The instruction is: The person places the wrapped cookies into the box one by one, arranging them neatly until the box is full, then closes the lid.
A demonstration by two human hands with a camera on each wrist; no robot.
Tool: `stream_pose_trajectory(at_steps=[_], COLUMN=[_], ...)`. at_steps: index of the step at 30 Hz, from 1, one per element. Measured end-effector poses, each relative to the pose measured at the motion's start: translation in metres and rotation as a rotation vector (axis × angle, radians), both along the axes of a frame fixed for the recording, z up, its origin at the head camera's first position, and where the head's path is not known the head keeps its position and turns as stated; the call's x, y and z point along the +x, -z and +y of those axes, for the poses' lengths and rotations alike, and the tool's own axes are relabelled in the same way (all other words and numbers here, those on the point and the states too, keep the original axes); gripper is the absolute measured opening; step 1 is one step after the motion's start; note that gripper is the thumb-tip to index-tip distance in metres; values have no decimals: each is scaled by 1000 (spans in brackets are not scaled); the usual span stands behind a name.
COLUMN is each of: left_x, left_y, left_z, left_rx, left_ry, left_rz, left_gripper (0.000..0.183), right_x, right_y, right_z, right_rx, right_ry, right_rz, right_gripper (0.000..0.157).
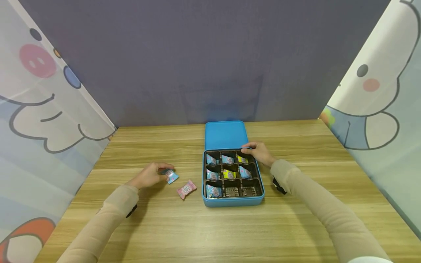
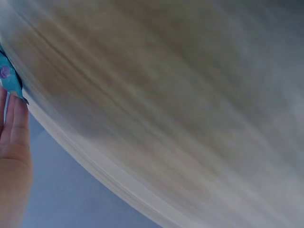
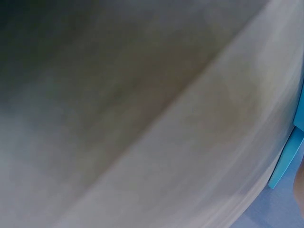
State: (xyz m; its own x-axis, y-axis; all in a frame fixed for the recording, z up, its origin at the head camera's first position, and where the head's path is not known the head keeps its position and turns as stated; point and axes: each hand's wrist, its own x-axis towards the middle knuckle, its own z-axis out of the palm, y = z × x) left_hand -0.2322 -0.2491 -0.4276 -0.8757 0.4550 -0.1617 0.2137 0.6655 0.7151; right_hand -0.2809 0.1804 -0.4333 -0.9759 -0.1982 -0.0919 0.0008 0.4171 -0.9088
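My left hand [image 1: 150,176] pinches a blue wrapped candy [image 1: 171,176] by its near end, low over the table. In the left wrist view its fingers [image 2: 18,124] reach up to the same wrapper. A pink wrapped candy [image 1: 186,189] lies between that hand and a hinged blue box [image 1: 232,202]. My right hand [image 1: 260,152] grips the box at its back right corner, with the thumb over the rim. Blue candies [image 1: 212,174] and yellow candies [image 1: 229,174] sit in the black divided tray; the front middle and front right compartments show their ridged floor.
The box's lid [image 1: 226,134] lies opened back toward the dark grey panel [image 1: 217,65]. Printed cartoon curtains [image 1: 368,87] border both sides of the wood-grain table [image 1: 158,230]. Both wrist views are mostly filled by a blurred surface.
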Motion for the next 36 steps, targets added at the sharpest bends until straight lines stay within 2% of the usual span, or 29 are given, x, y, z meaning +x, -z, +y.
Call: stream_pose_trajectory(at_steps=[5, 12, 16, 23, 28, 36], left_x=[0, 2, 4, 10, 12, 10], left_y=[2, 4, 3, 1, 1, -1], left_z=[3, 10, 18, 32, 37, 35], left_rx=[-23, -84, -157, -217, -246, -235], left_ry=[-23, -37, -75, -144, -171, -153], left_rz=[43, 178, 251, 355, 367, 362], left_gripper=[44, 49, 48, 42, 43, 42], right_x=[0, 0, 0, 1, 1, -1], right_y=[0, 1, 0, 0, 1, 2], right_z=[1, 1, 0, 0, 1, 1], right_rx=[4, -3, 1, 5, 9, 20], right_ry=[-4, -7, -2, -11, -15, -5], right_rz=[2, 8, 7, 9, 12, 22], right_gripper=[35, 36, 34, 34, 34, 33])
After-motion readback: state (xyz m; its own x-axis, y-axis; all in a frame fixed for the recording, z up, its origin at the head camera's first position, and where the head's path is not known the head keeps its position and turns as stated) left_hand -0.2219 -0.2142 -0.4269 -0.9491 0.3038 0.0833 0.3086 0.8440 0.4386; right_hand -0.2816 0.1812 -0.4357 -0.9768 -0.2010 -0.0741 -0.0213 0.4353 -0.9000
